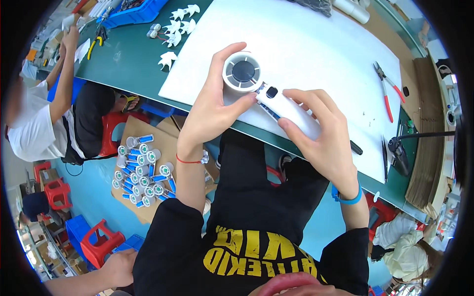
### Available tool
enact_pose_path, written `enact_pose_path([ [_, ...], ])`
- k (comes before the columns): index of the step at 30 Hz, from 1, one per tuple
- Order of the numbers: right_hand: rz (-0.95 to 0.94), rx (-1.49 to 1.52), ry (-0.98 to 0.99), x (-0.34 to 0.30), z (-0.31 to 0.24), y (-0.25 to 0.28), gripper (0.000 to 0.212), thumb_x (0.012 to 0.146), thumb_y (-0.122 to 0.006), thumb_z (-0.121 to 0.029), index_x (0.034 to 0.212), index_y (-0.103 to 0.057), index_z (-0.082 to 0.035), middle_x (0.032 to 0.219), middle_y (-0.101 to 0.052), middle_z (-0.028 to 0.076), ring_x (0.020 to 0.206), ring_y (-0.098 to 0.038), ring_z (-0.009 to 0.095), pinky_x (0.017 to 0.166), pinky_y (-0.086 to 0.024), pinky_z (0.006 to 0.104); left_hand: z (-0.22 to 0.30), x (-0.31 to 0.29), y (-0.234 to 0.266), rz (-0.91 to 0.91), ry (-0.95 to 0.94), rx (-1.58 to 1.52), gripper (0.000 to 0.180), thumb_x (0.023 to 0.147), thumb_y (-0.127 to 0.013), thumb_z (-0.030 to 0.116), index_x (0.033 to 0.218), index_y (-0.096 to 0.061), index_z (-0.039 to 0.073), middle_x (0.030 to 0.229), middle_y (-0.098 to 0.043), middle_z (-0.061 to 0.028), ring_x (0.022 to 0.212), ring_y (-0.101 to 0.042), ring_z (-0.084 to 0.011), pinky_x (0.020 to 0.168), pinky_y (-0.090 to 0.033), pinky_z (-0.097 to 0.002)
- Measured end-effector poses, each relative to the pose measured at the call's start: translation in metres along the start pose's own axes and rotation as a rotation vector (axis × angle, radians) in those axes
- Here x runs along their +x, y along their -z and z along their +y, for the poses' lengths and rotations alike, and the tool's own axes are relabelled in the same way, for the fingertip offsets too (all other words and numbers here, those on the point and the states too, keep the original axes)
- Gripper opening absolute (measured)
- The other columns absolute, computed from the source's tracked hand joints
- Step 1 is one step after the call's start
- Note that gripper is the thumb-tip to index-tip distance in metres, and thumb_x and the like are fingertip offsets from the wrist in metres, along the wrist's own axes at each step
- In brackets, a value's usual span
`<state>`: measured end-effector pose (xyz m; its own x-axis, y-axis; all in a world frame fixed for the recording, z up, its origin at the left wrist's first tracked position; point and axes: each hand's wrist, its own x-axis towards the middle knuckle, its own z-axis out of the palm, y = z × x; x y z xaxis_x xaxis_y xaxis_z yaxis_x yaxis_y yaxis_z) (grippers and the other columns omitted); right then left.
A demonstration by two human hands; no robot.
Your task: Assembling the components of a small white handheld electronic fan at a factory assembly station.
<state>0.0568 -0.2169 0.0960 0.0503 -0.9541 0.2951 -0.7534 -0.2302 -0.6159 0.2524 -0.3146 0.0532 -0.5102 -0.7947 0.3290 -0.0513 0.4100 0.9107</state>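
Note:
A white handheld fan is held up between my two hands, over the near edge of a white sheet (345, 64). My left hand (210, 111) grips its round head (243, 73), which has a dark round centre and spokes, with the thumb near the neck. My right hand (328, 135) has its fingers and thumb closed round the white handle (294, 116), which shows a dark oval window. A gap runs along the handle's near side, and blue parts show inside. Whether the handle cover is seated or loose I cannot tell.
Red-handled cutters (387, 93), tweezers (384, 160) and a black stand (401, 155) lie at the right. White fan blades (174, 32) and yellow-handled pliers (95, 47) are at the far left. Below, cardboard (131, 207) carries several fan heads with blue cells. A co-worker (37, 118) sits left.

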Motion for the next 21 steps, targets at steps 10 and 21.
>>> enact_pose_path([
  [10, -0.033, 0.048, -0.044, 0.002, -0.002, -0.004, 0.036, 0.074, -0.078, -0.011, 0.108, -0.067, -0.007, 0.095, -0.064, 0.008, 0.08, -0.059, 0.019, 0.069, -0.048, 0.0284, -0.002, -0.002, 0.01, -0.093, 0.0, -0.002, 0.082, 0.077, -0.069, 0.0, 0.146, -0.026, 0.008, 0.141, -0.036, -0.0119, 0.125, -0.045, -0.0234, 0.106, -0.036, -0.0354],
  [21, -0.004, -0.034, 0.07, 0.005, 0.006, -0.003, 0.037, 0.072, -0.077, -0.009, 0.108, -0.069, -0.007, 0.096, -0.064, 0.009, 0.081, -0.062, 0.021, 0.07, -0.05, 0.0291, -0.003, 0.0, 0.01, -0.124, -0.026, 0.006, 0.081, 0.077, -0.069, 0.0, 0.145, -0.027, 0.01, 0.122, -0.048, -0.01, 0.116, -0.049, -0.0183, 0.1, -0.04, -0.031],
])
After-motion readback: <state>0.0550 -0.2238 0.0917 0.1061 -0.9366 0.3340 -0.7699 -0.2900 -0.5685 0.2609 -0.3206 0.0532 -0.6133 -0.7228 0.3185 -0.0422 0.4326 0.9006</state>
